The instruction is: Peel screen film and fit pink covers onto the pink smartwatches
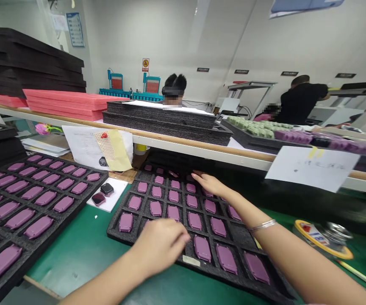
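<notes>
Purple cases [170, 212]: where are they sitting?

Lying in pockets of black foam trays on a green bench mat [75, 254], under a white shelf [170, 142].

How full is the near tray [116, 231]?

Mostly filled, rows running up to the far edge. One bare pocket [239, 234] is showing at right. Left tray [84, 199] is looking full.

Hands?

Left hand [159, 248] is curling over the near rows, fingers pressed together; can't tell if it's pinching a case. Right hand [210, 184] is lying flat over the far rows, fingers slightly spread, pinching nothing.

Loose parts?

Two watch bodies [103, 194] are lying on a white pad [116, 195] between the trays.
</notes>
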### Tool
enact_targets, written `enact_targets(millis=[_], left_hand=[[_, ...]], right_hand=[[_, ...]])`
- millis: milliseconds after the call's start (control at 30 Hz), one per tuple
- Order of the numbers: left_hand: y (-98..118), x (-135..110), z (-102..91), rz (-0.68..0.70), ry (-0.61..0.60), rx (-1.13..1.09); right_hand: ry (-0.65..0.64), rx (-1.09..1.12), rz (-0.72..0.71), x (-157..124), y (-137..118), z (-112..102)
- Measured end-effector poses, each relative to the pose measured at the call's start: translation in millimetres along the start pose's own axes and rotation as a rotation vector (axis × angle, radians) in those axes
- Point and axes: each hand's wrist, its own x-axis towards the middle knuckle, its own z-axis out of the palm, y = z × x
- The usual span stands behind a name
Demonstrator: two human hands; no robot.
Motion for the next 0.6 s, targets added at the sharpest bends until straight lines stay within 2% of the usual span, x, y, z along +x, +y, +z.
enact_targets(millis=[67, 100, 133, 200, 267, 367, 500, 600], left_hand=[[-7.3, 4.3, -18.2, -0.14, 0.121, 0.034], [-12.1, 5.7, -26.4, -0.233, 0.142, 0.098], [-17.4, 6.5, -33.0, -0.328, 0.142, 0.185], [-29.1, 6.0, -40.5, -0.424, 0.136, 0.269], [-40.5, 4.0, -40.6, -0.498, 0.111, 0.331], [-55.1, 1.7, -34.2, -0.571, 0.084, 0.397], [-68.3, 3.0, -28.6, -0.64, 0.067, 0.43], [-73.8, 4.8, -27.6, -0.656, 0.051, 0.439]], right_hand=[[-0.014, -0.022, 0.03, -21.2, 14.7, -18.2], [-0.025, -0.032, 0.037, -30.3, 20.8, -26.0], [-0.036, -0.041, 0.043, -37.7, 25.5, -32.4], [-0.053, -0.05, 0.045, -45.4, 28.6, -39.1], [-0.053, -0.046, 0.032, -42.5, 21.9, -36.1], [-0.018, -0.026, -0.001, -21.4, -4.4, -13.5], [0.04, -0.015, -0.003, 19.7, -46.5, 32.5], [0.052, -0.021, 0.037, 46.0, -63.7, 57.4]])
